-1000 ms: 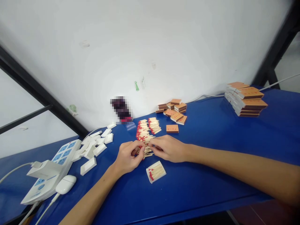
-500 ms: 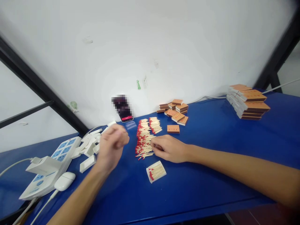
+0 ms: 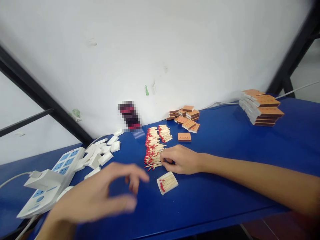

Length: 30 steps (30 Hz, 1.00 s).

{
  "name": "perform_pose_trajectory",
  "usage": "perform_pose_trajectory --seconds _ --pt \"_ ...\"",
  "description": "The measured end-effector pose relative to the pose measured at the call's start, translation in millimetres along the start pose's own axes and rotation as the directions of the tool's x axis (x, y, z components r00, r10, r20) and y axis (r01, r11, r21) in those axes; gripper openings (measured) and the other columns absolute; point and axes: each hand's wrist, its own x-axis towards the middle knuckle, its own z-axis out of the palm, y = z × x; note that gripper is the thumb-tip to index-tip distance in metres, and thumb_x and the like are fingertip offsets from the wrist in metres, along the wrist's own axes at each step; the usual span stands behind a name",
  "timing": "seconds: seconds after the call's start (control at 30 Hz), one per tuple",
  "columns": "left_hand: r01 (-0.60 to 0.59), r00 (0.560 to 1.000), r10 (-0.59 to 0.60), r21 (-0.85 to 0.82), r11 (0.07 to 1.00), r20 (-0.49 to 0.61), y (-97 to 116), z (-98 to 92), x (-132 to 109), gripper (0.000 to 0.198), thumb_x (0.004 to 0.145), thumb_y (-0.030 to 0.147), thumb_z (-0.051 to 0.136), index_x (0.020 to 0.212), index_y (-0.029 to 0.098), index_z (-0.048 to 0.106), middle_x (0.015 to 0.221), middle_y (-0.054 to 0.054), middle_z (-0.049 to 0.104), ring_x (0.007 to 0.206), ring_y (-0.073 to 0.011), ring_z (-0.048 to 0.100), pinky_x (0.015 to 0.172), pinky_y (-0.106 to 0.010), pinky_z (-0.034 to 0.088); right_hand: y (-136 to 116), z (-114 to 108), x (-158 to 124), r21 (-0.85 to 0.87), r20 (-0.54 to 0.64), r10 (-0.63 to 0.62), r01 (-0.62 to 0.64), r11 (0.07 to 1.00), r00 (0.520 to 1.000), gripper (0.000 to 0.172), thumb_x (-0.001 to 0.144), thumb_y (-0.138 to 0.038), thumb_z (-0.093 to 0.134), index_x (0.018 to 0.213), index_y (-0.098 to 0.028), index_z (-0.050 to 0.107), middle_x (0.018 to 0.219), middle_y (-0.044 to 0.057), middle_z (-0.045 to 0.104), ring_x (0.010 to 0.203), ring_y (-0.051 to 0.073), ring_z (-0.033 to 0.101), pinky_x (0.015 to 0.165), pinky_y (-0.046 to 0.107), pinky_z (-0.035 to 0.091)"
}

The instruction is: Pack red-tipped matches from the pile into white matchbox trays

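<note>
Movement belonged mainly to the left hand (image 3: 97, 193): half a second before, it was raised and curled near the white trays (image 3: 106, 158), and now it hung lower, to the left of the shallow tray (image 3: 170, 189). It was blurred, its fingers and thumb were spread well apart, and nothing could be seen in it. The right hand (image 3: 180, 159) stayed at the right edge of the loose matches (image 3: 153, 145), its fingers bent inward; whether they pinched a match could not be told. The matches lay in the middle of the worktop (image 3: 225, 133), and the shallow tray, partly filled, lay just in front of them. In my judgement, only the right hand was occupied with the matches, and the shallow tray had apparently gained nothing.
</note>
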Motion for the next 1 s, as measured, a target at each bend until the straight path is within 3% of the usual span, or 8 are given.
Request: perform_pose_trajectory --seconds 0.1,0.2,0.33,0.47,0.57,0.73,0.9,1.0 --pt "-0.002 0.999 -0.002 0.083 0.997 0.048 -24 14.1 51 0.025 0.092 0.041 0.058 0.106 0.022 0.067 0.071 0.002 0.064 0.063 -0.0136 0.058 0.06 -0.024 0.046 -1 -1 0 0.012 0.009 0.002 -0.002 1.0 1.0 0.008 0.081 -0.01 0.055 0.079 -0.017 0.059 0.071 -0.003 0.056 0.061 0.009 0.045 0.06 0.022 0.032" --pt "-0.124 0.98 0.161 0.276 0.953 -0.114 -48 31.2 77 0.021 0.094 0.03 0.05 0.095 0.018 0.068 0.068 0.0 0.061 0.06 -0.013 0.054 0.059 -0.025 0.041 -2 -1 1 0.043 0.011 0.036 -0.036 0.998 0.999 0.008 0.082 -0.012 0.057 0.079 -0.017 0.062 0.067 -0.004 0.055 0.057 0.008 0.045 0.058 0.022 0.033" --pt "-0.255 0.908 0.371 0.444 0.859 -0.196 -65 49.4 72 0.018 0.093 0.022 0.049 0.091 0.017 0.067 0.066 0.0 0.061 0.059 -0.0135 0.053 0.063 -0.028 0.038 -2 -1 2 0.101 -0.009 0.081 -0.08 0.992 0.997 0.009 0.082 -0.015 0.06 0.074 -0.016 0.065 0.061 -0.004 0.051 0.053 0.008 0.044 0.054 0.021 0.033" --pt "-0.258 0.889 0.358 0.333 0.907 -0.285 -65 63.2 59 0.015 0.094 0.021 0.051 0.091 0.017 0.066 0.063 0.002 0.061 0.056 -0.0117 0.051 0.061 -0.027 0.038 1 -1 2 0.15 0.006 0.129 -0.129 0.98 0.992 0.009 0.081 -0.015 0.062 0.074 -0.015 0.068 0.06 -0.004 0.054 0.052 0.008 0.045 0.053 0.021 0.035" --pt "-0.279 0.895 0.371 0.336 0.9 -0.249 -58 68.6 57 0.014 0.093 0.019 0.052 0.09 0.017 0.066 0.064 0.002 0.062 0.055 -0.0114 0.051 0.062 -0.027 0.038 4 0 2 0.149 0.009 0.129 -0.129 0.98 0.992 0.007 0.08 -0.016 0.063 0.076 -0.015 0.069 0.06 -0.004 0.055 0.052 0.008 0.046 0.053 0.021 0.036" --pt "-0.293 0.875 0.438 0.494 0.818 -0.206 -49 66.0 58 0.016 0.091 0.019 0.051 0.089 0.016 0.067 0.069 -0.002 0.064 0.059 -0.0137 0.054 0.06 -0.03 0.035 4 1 2 0.109 -0.004 0.098 -0.096 0.989 0.995 0.005 0.08 -0.015 0.064 0.078 -0.015 0.069 0.061 -0.004 0.055 0.053 0.008 0.047 0.055 0.021 0.035" --pt "-0.32 0.85 0.476 0.496 0.807 -0.227 -47 57.8 53 0.012 0.085 0.021 0.056 0.087 0.016 0.066 0.066 -0.001 0.061 0.056 -0.0133 0.05 0.057 -0.029 0.035 2 0 3 0.071 0.016 0.113 -0.114 0.991 0.993 0.005 0.08 -0.014 0.064 0.077 -0.015 0.068 0.061 -0.004 0.054 0.054 0.008 0.046 0.055 0.021 0.033" --pt "-0.315 0.857 0.463 0.48 0.819 -0.227 -47 55.9 51 0.013 0.083 0.023 0.058 0.091 0.016 0.066 0.063 0.0 0.058 0.055 -0.0135 0.05 0.058 -0.029 0.035 0 -1 4 0.038 0.026 0.114 -0.115 0.993 0.993 0.006 0.078 -0.011 0.064 0.075 -0.015 0.066 0.062 -0.005 0.053 0.055 0.008 0.045 0.056 0.021 0.031"
